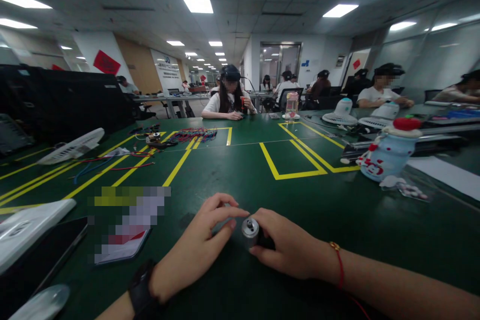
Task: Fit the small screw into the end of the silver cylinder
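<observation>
My right hand [282, 244] wraps thumb and fingers round a small silver cylindrical motor [250, 229], which has a short shaft in its round end face. That end points up toward me, while the palm side of the motor is hidden by the hand. Just to the left, my left hand [214, 225] is open, its thumb and fingers apart. Its index fingertip reaches close to the motor's top edge; whether it touches I cannot tell. Both hands are low over the green table [225, 175].
On the left lie a phone-like card [127, 250], a white device [30, 227], loose wires [138, 157] and a wire bundle [193, 134]. A blue bottle [388, 152] and a small bag [407, 189] stand at right. Across the table sits a person [228, 95]. Yellow tape [300, 176] marks the surface.
</observation>
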`<state>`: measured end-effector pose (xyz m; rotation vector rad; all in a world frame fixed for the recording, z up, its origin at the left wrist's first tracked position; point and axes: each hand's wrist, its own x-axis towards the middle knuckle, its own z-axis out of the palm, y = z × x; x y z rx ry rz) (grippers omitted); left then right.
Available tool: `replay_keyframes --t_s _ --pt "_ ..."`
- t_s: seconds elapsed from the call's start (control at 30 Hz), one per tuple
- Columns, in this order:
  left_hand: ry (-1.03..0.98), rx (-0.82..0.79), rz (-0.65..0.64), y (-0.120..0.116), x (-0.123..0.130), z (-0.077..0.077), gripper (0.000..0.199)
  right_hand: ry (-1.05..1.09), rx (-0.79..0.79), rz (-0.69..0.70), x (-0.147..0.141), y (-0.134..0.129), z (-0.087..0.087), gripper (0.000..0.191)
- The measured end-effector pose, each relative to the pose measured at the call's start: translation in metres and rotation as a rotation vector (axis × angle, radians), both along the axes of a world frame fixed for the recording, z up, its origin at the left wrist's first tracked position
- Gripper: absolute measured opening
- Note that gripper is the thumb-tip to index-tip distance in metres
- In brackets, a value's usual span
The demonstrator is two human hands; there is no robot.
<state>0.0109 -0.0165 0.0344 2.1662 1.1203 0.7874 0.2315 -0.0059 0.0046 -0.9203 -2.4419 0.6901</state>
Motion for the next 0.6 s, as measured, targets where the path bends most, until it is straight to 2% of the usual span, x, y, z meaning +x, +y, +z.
replay_keyframes --t_s 0.13,0.43,0.6 --pt "-0.019 -0.098 -0.035 -0.001 -0.001 0.000 0.038 -0.006 0.011 -0.002 0.000 0.000 0.001 0.024" --pt "-0.100 -0.108 0.020 0.001 -0.003 -0.009 0.030 -0.004 -0.014 -0.010 0.000 -0.002 0.003 0.027" --pt "-0.052 -0.195 0.130 0.014 -0.011 -0.019 0.025 -0.006 -0.024 -0.016 -0.001 -0.002 0.004 0.028"
